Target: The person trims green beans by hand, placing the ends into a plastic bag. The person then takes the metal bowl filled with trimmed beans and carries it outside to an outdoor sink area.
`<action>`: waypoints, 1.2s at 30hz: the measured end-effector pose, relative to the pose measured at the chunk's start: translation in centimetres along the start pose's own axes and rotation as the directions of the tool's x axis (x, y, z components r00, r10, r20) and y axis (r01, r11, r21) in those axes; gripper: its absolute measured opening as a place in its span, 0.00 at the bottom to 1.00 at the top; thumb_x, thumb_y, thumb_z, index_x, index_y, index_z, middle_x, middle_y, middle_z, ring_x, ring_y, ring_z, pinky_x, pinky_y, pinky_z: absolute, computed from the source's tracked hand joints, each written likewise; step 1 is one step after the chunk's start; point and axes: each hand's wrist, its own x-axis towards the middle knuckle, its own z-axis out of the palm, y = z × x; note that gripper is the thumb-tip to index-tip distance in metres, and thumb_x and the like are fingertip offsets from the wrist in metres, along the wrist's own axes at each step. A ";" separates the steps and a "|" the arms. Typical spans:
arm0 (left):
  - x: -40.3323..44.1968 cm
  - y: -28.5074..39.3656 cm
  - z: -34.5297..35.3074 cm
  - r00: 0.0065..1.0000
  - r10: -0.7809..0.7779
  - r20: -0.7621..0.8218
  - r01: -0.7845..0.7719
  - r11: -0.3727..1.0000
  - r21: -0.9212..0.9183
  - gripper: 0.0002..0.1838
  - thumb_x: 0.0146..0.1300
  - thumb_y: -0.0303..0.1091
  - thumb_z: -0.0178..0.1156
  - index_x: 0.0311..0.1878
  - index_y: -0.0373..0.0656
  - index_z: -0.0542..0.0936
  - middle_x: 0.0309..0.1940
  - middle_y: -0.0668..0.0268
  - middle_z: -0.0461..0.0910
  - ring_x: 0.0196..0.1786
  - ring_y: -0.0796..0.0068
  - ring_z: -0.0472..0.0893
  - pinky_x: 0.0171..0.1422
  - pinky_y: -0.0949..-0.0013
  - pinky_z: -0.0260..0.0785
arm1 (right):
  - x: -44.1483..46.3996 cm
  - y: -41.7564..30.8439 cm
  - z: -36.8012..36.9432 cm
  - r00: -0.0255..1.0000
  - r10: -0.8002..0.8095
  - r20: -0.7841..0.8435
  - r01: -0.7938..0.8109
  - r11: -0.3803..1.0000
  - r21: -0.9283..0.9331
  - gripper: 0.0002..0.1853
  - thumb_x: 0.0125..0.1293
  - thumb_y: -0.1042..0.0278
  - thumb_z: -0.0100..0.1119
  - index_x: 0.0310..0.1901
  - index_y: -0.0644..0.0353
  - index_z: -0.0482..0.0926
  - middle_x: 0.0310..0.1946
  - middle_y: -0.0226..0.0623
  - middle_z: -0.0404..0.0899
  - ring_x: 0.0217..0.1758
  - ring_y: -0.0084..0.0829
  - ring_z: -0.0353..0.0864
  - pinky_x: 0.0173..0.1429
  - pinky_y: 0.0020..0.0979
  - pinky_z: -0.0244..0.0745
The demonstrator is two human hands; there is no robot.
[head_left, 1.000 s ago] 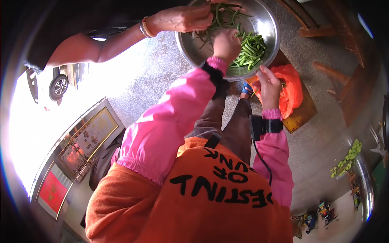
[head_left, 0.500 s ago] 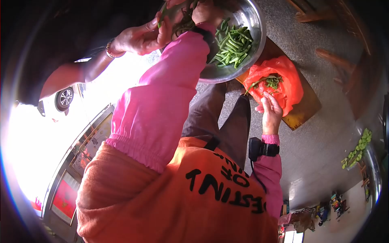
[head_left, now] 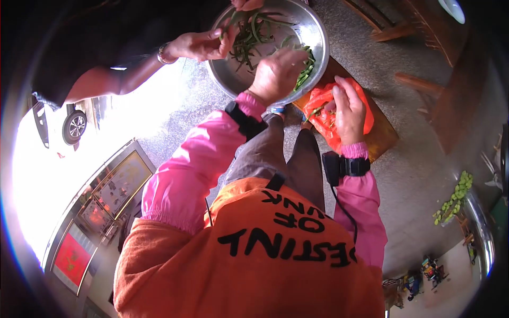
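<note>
My left hand (head_left: 278,73) is over the near right part of a wide metal bowl (head_left: 222,82), beside cut green bean pieces (head_left: 306,69). Its fingers are smeared by motion, so I cannot see whether they hold anything. Longer green beans (head_left: 249,40) lie across the bowl's far left side. My right hand (head_left: 350,112) hovers over a red plastic bag (head_left: 318,98), fingers stretched out and apart, with nothing visible in them. Some green bits (head_left: 316,112) show at the bag's opening, partly covered by this hand.
Another person's hand (head_left: 204,46), wearing a bracelet, reaches in from the left with a green bean at its fingertips. Below the bag is a wooden stool or board (head_left: 384,138). Wooden furniture (head_left: 419,82) stands at upper right, and green pods (head_left: 455,197) lie farther right.
My left hand has come back from the bowl's far side to its near right side. My right hand has moved up over the bag. The view has shifted, showing more of the bowl.
</note>
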 end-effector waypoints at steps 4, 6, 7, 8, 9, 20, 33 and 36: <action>-2.4 4.0 -0.4 0.989 -0.107 0.100 0.120 0.984 -0.133 0.11 0.51 0.24 0.59 0.40 0.42 0.78 0.29 0.61 0.77 0.29 0.65 0.79 0.32 0.69 0.72 | -0.5 -0.8 0.4 0.986 -0.100 0.133 0.106 0.994 -0.041 0.14 0.65 0.66 0.52 0.49 0.63 0.75 0.27 0.25 0.73 0.23 0.14 0.68 0.29 0.19 0.66; -3.5 4.8 -0.2 0.990 -0.089 0.112 0.104 0.986 -0.131 0.12 0.51 0.25 0.59 0.40 0.43 0.78 0.29 0.61 0.77 0.29 0.64 0.79 0.32 0.68 0.72 | -1.2 -0.8 0.0 0.980 -0.123 0.155 0.142 0.983 -0.118 0.12 0.65 0.67 0.52 0.46 0.63 0.76 0.28 0.27 0.75 0.23 0.14 0.69 0.29 0.19 0.67; -4.1 5.2 0.1 0.990 -0.096 0.101 0.109 0.986 -0.129 0.12 0.51 0.25 0.59 0.40 0.43 0.78 0.29 0.61 0.77 0.29 0.64 0.79 0.32 0.68 0.72 | -1.4 -0.5 -0.2 0.982 -0.091 0.167 0.107 0.990 -0.092 0.11 0.65 0.67 0.52 0.45 0.64 0.76 0.28 0.27 0.76 0.24 0.14 0.70 0.29 0.19 0.68; -4.5 5.3 0.5 0.988 -0.106 0.113 0.118 0.987 -0.107 0.12 0.50 0.25 0.59 0.40 0.43 0.78 0.30 0.61 0.77 0.29 0.63 0.79 0.32 0.67 0.72 | -1.5 0.0 -0.3 0.983 -0.053 0.178 0.065 0.996 -0.064 0.11 0.64 0.68 0.52 0.44 0.64 0.76 0.28 0.28 0.77 0.24 0.14 0.71 0.30 0.19 0.69; -5.0 5.7 0.8 0.986 -0.111 0.122 0.122 0.989 -0.087 0.12 0.50 0.25 0.59 0.40 0.44 0.78 0.30 0.61 0.77 0.29 0.62 0.79 0.32 0.66 0.72 | -1.8 0.4 -0.7 0.982 -0.053 0.184 0.067 0.995 -0.070 0.11 0.64 0.68 0.52 0.44 0.64 0.76 0.28 0.28 0.77 0.24 0.14 0.71 0.30 0.19 0.69; -6.9 9.5 4.0 0.958 -0.093 0.272 0.087 0.996 0.034 0.15 0.52 0.33 0.58 0.44 0.46 0.75 0.42 0.51 0.76 0.36 0.53 0.79 0.34 0.57 0.73 | -4.5 3.3 -4.0 0.977 -0.161 0.141 0.192 0.951 -0.243 0.15 0.52 0.64 0.65 0.38 0.60 0.72 0.25 0.33 0.75 0.26 0.27 0.75 0.32 0.32 0.73; -5.6 13.7 4.5 0.889 -0.147 0.434 0.289 0.915 -0.282 0.08 0.53 0.34 0.63 0.34 0.40 0.82 0.24 0.59 0.80 0.27 0.73 0.80 0.33 0.69 0.71 | -8.8 2.6 -8.3 0.994 0.015 0.107 -0.033 0.986 0.164 0.07 0.60 0.70 0.51 0.32 0.65 0.76 0.19 0.31 0.75 0.19 0.21 0.75 0.25 0.23 0.72; -5.1 13.9 3.9 0.850 -0.193 0.490 0.360 0.892 -0.273 0.10 0.53 0.34 0.63 0.37 0.41 0.82 0.26 0.63 0.81 0.30 0.80 0.78 0.37 0.74 0.71 | -8.9 2.8 -8.1 0.993 0.018 0.113 -0.048 0.963 0.264 0.06 0.59 0.71 0.53 0.32 0.66 0.75 0.20 0.32 0.75 0.18 0.21 0.75 0.24 0.23 0.71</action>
